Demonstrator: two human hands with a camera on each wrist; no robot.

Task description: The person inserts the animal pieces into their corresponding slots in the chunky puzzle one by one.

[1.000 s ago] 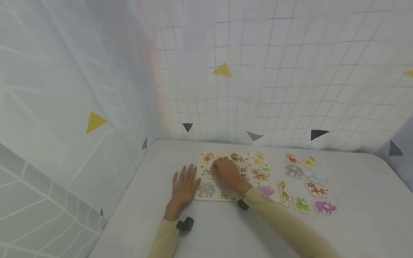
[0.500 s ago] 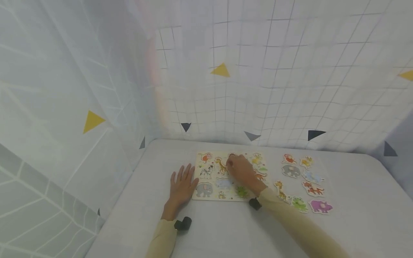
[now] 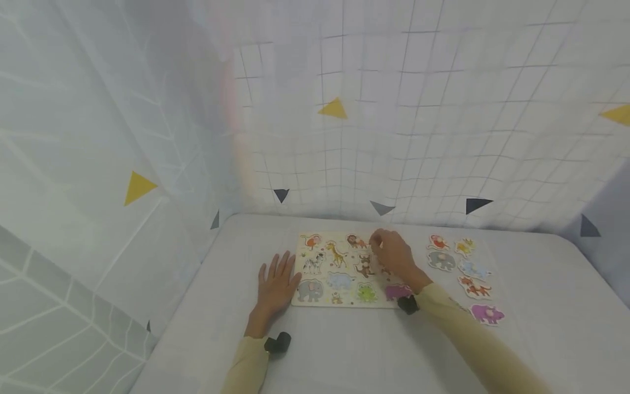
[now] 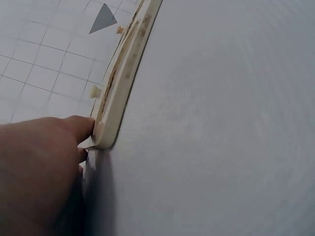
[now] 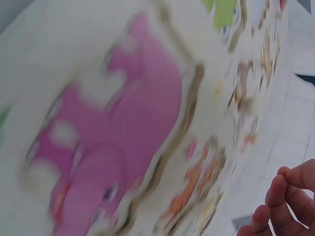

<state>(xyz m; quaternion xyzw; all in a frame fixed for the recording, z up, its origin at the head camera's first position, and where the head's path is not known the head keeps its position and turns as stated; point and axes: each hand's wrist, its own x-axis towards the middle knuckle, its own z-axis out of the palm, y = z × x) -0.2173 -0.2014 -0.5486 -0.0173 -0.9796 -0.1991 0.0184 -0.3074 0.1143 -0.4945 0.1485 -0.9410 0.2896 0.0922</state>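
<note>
An animal puzzle board (image 3: 354, 303) lies on the table, with lion, zebra, giraffe, kangaroo, elephant and frog pictures. My left hand (image 3: 276, 284) rests flat beside its left edge, fingers spread. In the left wrist view my thumb (image 4: 78, 127) touches the board's corner near a small wooden knob (image 4: 95, 91). My right hand (image 3: 396, 254) is over the board's upper right corner, covering the picture there. In the right wrist view its fingers (image 5: 278, 196) are curled, thumb against index finger, with nothing between them. A purple hippo shape (image 5: 133, 113) fills the near part of that view.
Several loose animal pieces lie right of the board: a red monkey (image 3: 438, 242), a yellow animal (image 3: 465, 247), a grey elephant (image 3: 441, 260), a blue one (image 3: 474, 269), a tiger (image 3: 474, 287) and a purple hippo (image 3: 487, 313). A patterned cloth wall (image 3: 374, 137) rises behind the table.
My right hand has moved rightward across the board, from the giraffe past the lion to the upper right corner. Its forearm now covers the loose giraffe and frog. The left hand stays put.
</note>
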